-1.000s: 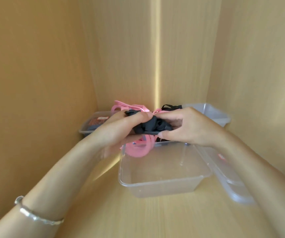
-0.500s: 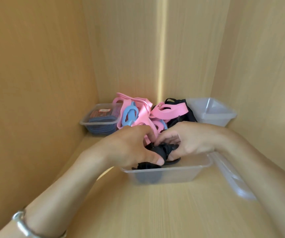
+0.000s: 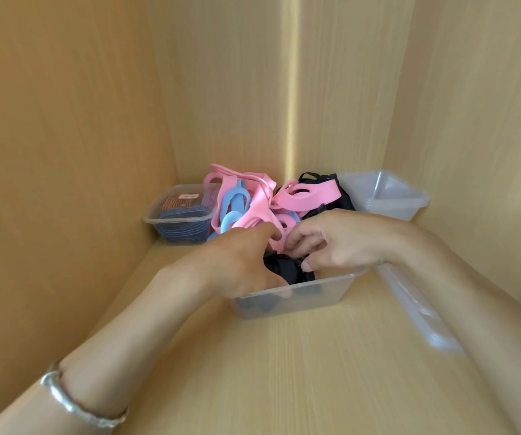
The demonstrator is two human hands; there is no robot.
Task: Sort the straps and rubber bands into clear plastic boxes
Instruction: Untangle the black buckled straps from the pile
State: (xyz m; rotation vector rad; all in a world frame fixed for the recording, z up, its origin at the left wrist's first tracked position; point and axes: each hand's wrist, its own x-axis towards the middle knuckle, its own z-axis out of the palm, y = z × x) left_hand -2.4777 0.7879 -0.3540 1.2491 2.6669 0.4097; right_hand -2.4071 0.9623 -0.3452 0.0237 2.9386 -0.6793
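Note:
A clear plastic box (image 3: 322, 293) sits in the middle of the wooden shelf. A bundle of black straps (image 3: 287, 268) lies inside it. My left hand (image 3: 240, 262) and my right hand (image 3: 337, 243) both reach into the box, fingers curled on the black straps. Behind the hands lies a heap of pink and blue rubber bands (image 3: 253, 202), with more black straps (image 3: 344, 196) at its right side. How firmly either hand grips the bundle is partly hidden.
A clear box (image 3: 177, 215) holding blue and red bands stands at the back left. An empty clear box (image 3: 387, 196) leans in the back right corner. A clear lid (image 3: 419, 312) lies along the right wall. Wooden walls close in on three sides.
Both hands have lowered the black strap bundle from above the box down into it. The heap of pink and blue bands behind has come into view.

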